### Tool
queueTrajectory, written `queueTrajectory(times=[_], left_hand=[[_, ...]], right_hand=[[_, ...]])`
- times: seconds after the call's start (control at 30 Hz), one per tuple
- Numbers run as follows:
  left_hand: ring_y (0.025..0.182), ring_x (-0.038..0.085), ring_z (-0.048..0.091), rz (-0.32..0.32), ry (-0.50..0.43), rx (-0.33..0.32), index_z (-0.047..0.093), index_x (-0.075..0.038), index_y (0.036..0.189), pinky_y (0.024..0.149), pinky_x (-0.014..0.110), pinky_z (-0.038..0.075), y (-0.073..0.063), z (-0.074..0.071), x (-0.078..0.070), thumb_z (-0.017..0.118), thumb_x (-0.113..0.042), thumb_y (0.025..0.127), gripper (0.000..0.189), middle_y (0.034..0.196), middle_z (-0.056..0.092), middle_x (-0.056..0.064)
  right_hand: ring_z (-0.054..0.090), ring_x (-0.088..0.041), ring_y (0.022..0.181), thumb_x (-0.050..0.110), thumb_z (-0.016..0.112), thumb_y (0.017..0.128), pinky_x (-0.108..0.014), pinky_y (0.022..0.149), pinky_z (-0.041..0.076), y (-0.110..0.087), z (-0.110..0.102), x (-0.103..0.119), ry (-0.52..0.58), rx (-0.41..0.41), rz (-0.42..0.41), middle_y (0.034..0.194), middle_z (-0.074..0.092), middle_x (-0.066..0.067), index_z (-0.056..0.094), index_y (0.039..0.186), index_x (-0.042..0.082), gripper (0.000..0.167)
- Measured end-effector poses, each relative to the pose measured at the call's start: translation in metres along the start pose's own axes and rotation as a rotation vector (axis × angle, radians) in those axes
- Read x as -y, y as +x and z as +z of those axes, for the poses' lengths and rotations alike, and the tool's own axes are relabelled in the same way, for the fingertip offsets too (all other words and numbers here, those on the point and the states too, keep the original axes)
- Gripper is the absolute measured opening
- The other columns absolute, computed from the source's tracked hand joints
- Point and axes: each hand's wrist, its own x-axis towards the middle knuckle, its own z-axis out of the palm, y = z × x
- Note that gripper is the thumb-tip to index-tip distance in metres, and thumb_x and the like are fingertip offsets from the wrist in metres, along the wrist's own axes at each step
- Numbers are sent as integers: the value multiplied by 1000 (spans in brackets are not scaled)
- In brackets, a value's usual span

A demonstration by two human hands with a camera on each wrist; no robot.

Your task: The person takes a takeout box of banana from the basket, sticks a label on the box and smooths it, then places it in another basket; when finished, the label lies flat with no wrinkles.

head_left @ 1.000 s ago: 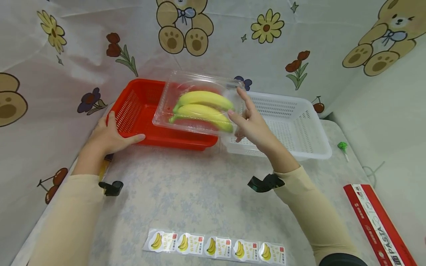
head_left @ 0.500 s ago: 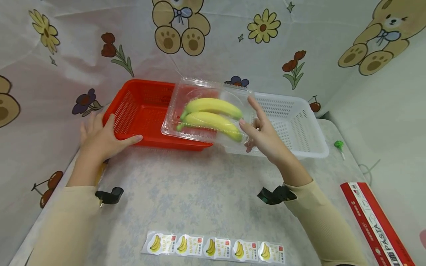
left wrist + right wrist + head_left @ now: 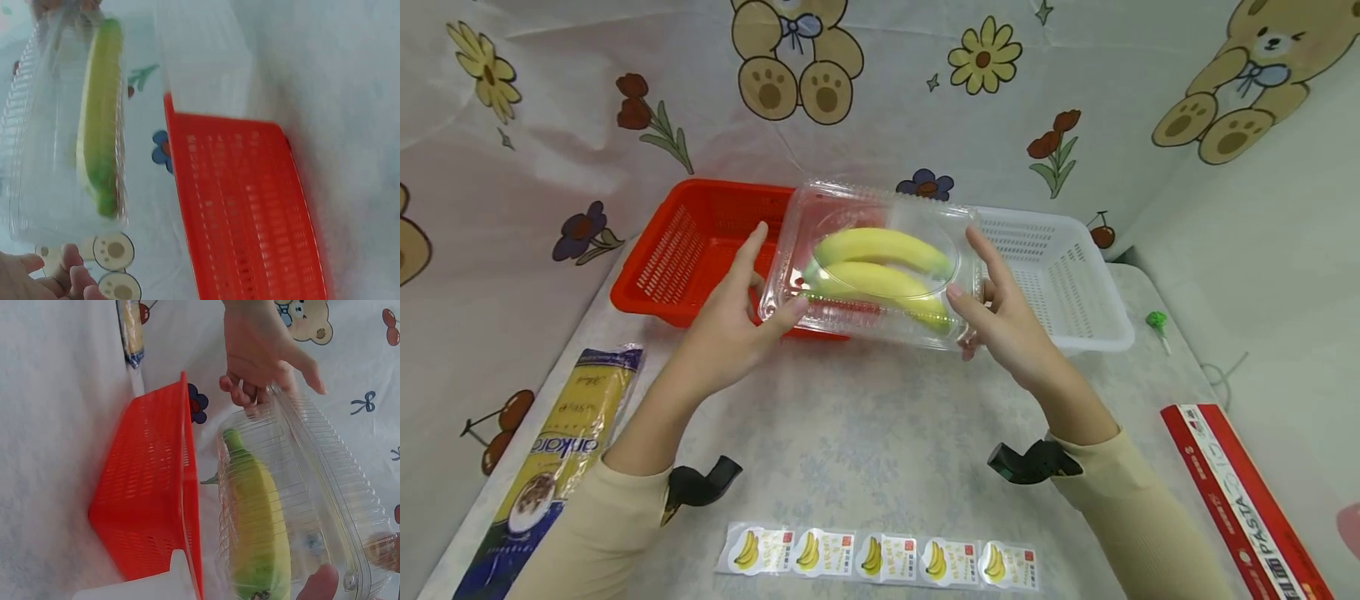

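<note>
A clear plastic clamshell box (image 3: 880, 329) with two yellow bananas (image 3: 880, 246) inside is held up in front of the baskets, slightly tilted. At its right end, my right hand (image 3: 1011, 333) grips the box between thumb and fingers. My left hand (image 3: 730, 325) is at the opposite end, fingers spread, its thumb close to the front corner. In the left wrist view, the fingers (image 3: 72, 275) are just short of the box's end. The right wrist view shows a banana (image 3: 256, 519) through the ribbed side, above the level of the red basket (image 3: 150, 481).
Behind the box stand the red basket and a white basket (image 3: 1090, 325). A yellow-and-blue pasta packet (image 3: 561, 442) lies left, a red pasta box (image 3: 1240, 500) right. A strip of banana stickers (image 3: 880, 557) lies at the front. A green lollipop-like item (image 3: 1157, 321) is far right.
My left hand has left the red basket and moved right to the clamshell box's left end, uncovering the pasta packet. My right hand has brought the box slightly right and nearer.
</note>
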Motion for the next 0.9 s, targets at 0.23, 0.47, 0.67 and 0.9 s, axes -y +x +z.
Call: queueTrajectory(times=[0.23, 0.47, 0.67, 0.9], left_hand=[[136, 24, 44, 13, -203, 86, 5, -49, 155, 103, 53, 48, -9, 7, -12, 74, -43, 87, 97, 155, 34, -3], [113, 24, 60, -2, -230, 126, 10, -52, 154, 87, 40, 59, -31, 5, -17, 80, -36, 84, 100, 137, 50, 4], [94, 23, 61, -55, -167, 153, 9, -48, 155, 76, 30, 58, -54, 7, -13, 81, -40, 82, 103, 112, 60, 9], [73, 12, 51, -78, -113, 164, 10, -48, 155, 59, 23, 46, -82, 13, -12, 82, -41, 80, 104, 84, 55, 4]], right_hand=[[55, -26, 56, 31, 59, 100, -41, 50, 54, -18, 1, 2, -19, 13, -3, 95, 48, -20, 14, 153, 51, 72], [56, -24, 60, 25, 61, 99, -35, 52, 53, -39, 4, 0, -53, 32, -8, 92, 50, -18, 13, 154, 50, 78], [51, -18, 64, 22, 68, 95, -29, 54, 48, -59, 8, -7, -128, 58, -22, 83, 54, -12, 12, 156, 46, 86], [49, -15, 67, 17, 72, 92, -29, 57, 50, -82, 12, -15, -116, 97, -40, 78, 50, -9, 15, 157, 41, 90]])
